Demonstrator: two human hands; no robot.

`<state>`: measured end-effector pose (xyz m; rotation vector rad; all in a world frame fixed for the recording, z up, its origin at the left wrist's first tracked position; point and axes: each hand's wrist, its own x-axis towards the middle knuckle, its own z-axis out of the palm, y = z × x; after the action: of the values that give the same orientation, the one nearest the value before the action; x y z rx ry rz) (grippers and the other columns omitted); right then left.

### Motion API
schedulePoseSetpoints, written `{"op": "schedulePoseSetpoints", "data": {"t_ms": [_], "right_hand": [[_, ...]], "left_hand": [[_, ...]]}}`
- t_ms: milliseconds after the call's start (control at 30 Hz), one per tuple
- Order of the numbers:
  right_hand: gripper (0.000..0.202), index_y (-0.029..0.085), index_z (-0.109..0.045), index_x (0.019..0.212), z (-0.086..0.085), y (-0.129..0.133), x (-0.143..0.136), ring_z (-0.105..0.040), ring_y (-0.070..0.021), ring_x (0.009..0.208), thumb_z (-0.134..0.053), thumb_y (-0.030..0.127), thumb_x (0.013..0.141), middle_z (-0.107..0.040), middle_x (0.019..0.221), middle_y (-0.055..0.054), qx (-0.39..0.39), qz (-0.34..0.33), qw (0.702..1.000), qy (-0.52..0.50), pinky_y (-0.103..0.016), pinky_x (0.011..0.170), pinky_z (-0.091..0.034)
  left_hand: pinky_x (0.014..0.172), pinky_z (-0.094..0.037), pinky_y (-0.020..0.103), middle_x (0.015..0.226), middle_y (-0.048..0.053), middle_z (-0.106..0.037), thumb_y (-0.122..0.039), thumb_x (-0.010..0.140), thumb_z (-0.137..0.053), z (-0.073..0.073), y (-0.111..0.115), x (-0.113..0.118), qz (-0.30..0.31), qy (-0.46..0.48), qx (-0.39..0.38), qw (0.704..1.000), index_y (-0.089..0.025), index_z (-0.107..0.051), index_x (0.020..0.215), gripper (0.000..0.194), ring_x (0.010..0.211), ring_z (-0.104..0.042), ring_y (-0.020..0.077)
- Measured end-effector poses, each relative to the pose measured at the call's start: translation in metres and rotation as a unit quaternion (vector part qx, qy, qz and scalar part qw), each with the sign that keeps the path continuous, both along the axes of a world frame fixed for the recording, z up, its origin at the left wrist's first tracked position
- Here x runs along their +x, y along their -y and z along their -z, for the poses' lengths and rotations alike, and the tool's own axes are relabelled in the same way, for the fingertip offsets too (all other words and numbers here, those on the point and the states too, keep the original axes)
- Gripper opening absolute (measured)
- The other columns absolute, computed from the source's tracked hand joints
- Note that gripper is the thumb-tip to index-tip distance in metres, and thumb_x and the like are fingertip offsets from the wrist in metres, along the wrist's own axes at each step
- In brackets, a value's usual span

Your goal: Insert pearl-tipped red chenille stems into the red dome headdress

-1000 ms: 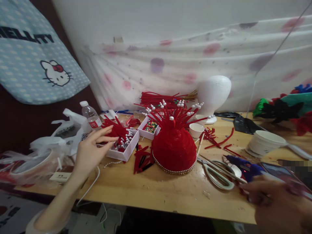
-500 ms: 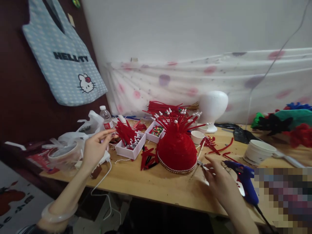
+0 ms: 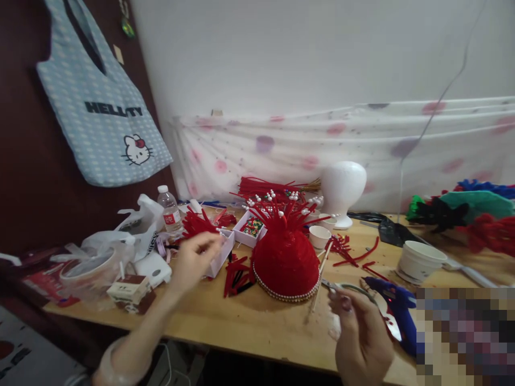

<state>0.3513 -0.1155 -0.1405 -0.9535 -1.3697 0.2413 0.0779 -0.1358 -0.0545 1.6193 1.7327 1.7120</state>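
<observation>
My left hand (image 3: 199, 256) reaches over the pale box (image 3: 222, 258), its fingers pinched together at the red fuzzy stems (image 3: 197, 222) with pearl-like tips; what they hold is hidden. My right hand (image 3: 362, 335) is raised above the table's right part. Its thumb and fingers are curled together, and I cannot make out anything in them. Behind it lie scissors (image 3: 330, 284), partly covered by the hand. Between my hands stands a red dome-shaped headpiece (image 3: 285, 260), with a pearl string along its base and red stems with white beads fanning from its top.
A blue glue gun (image 3: 396, 300) lies beside my right hand. Paper cups (image 3: 420, 260) and a white foam head (image 3: 344, 187) stand behind. A box of coloured beads (image 3: 251, 226), loose red stems (image 3: 237, 273), a water bottle (image 3: 169, 209) and plastic bags (image 3: 140, 220) crowd the left.
My left hand has moved right, from beside the stem box to over it. My right hand has turned and its fingers have curled in. The view has shifted slightly.
</observation>
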Motion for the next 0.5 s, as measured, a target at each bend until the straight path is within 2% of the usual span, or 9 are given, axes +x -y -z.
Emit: {"op": "schedulePoseSetpoints", "data": {"t_ms": [67, 100, 167, 233, 333, 400, 433, 500], "right_hand": [[0.034, 0.018, -0.057, 0.119, -0.019, 0.012, -0.018, -0.068, -0.0209, 0.087, -0.050, 0.037, 0.092, -0.069, 0.106, -0.013, 0.001, -0.132, 0.990, 0.058, -0.031, 0.070, -0.056], [0.035, 0.018, -0.059, 0.117, -0.026, 0.016, -0.026, -0.069, -0.0209, 0.085, -0.055, 0.039, 0.089, -0.070, 0.105, -0.013, -0.021, -0.180, 0.976, 0.118, -0.030, 0.070, -0.055], [0.024, 0.019, -0.065, 0.096, -0.030, 0.019, -0.039, -0.067, -0.0170, 0.063, -0.053, 0.039, 0.090, -0.073, 0.078, -0.006, -0.098, -0.215, 0.951, 0.202, -0.023, 0.055, -0.050], [0.033, 0.020, -0.062, 0.073, -0.024, 0.017, -0.044, -0.059, -0.0137, 0.044, -0.049, 0.043, 0.093, -0.063, 0.051, 0.000, -0.163, -0.224, 0.934, 0.227, -0.020, 0.045, -0.040], [0.050, 0.020, -0.055, 0.059, -0.008, 0.010, -0.040, -0.050, -0.0109, 0.035, -0.040, 0.050, 0.095, -0.054, 0.041, 0.001, -0.193, -0.227, 0.930, 0.215, -0.020, 0.039, -0.033], [0.055, 0.020, -0.051, 0.056, -0.002, 0.006, -0.035, -0.048, -0.0102, 0.035, -0.032, 0.049, 0.098, -0.051, 0.041, 0.002, -0.182, -0.217, 0.938, 0.201, -0.020, 0.039, -0.033], [0.055, 0.021, -0.050, 0.056, -0.001, 0.005, -0.032, -0.048, -0.0102, 0.035, -0.030, 0.048, 0.099, -0.050, 0.041, 0.002, -0.167, -0.205, 0.945, 0.195, -0.020, 0.040, -0.034], [0.051, 0.021, -0.050, 0.060, -0.001, 0.001, -0.027, -0.050, -0.0108, 0.038, -0.030, 0.046, 0.099, -0.050, 0.042, 0.003, -0.127, -0.169, 0.959, 0.188, -0.021, 0.043, -0.037]], "left_hand": [[0.068, -0.047, 0.029, 0.071, 0.003, -0.073, -0.034, 0.080, -0.066, 0.009, 0.012, 0.040, 0.124, -0.088, -0.031, 0.988, -0.023, -0.077, 0.075, 0.016, 0.068, -0.062, 0.0180], [0.070, -0.047, 0.030, 0.068, 0.003, -0.072, -0.035, 0.080, -0.067, 0.014, 0.016, 0.056, 0.159, -0.111, -0.032, 0.981, -0.024, -0.078, 0.076, 0.015, 0.067, -0.061, 0.0182], [0.077, -0.048, 0.034, 0.064, 0.004, -0.071, -0.036, 0.083, -0.065, 0.025, 0.020, 0.077, 0.202, -0.133, -0.017, 0.970, -0.025, -0.077, 0.075, 0.018, 0.066, -0.061, 0.0186], [0.085, -0.048, 0.036, 0.067, 0.004, -0.073, -0.036, 0.084, -0.064, 0.034, 0.020, 0.085, 0.229, -0.121, -0.037, 0.965, -0.025, -0.076, 0.077, 0.018, 0.066, -0.063, 0.0185], [0.086, -0.050, 0.031, 0.091, 0.003, -0.077, -0.031, 0.085, -0.062, 0.037, 0.019, 0.078, 0.259, -0.078, -0.109, 0.956, -0.026, -0.074, 0.099, 0.019, 0.081, -0.069, 0.0188], [0.086, -0.051, 0.029, 0.099, 0.003, -0.076, -0.027, 0.081, -0.064, 0.034, 0.018, 0.066, 0.251, -0.083, -0.121, 0.957, -0.027, -0.072, 0.105, 0.025, 0.091, -0.069, 0.0195], [0.087, -0.051, 0.030, 0.095, 0.002, -0.076, -0.026, 0.078, -0.067, 0.031, 0.018, 0.057, 0.227, -0.092, -0.114, 0.963, -0.027, -0.073, 0.103, 0.025, 0.091, -0.069, 0.0200], [0.081, -0.053, 0.032, 0.081, 0.002, -0.075, -0.028, 0.072, -0.072, 0.024, 0.016, 0.033, 0.138, -0.080, -0.111, 0.981, -0.024, -0.074, 0.095, 0.024, 0.081, -0.069, 0.0208]]}}
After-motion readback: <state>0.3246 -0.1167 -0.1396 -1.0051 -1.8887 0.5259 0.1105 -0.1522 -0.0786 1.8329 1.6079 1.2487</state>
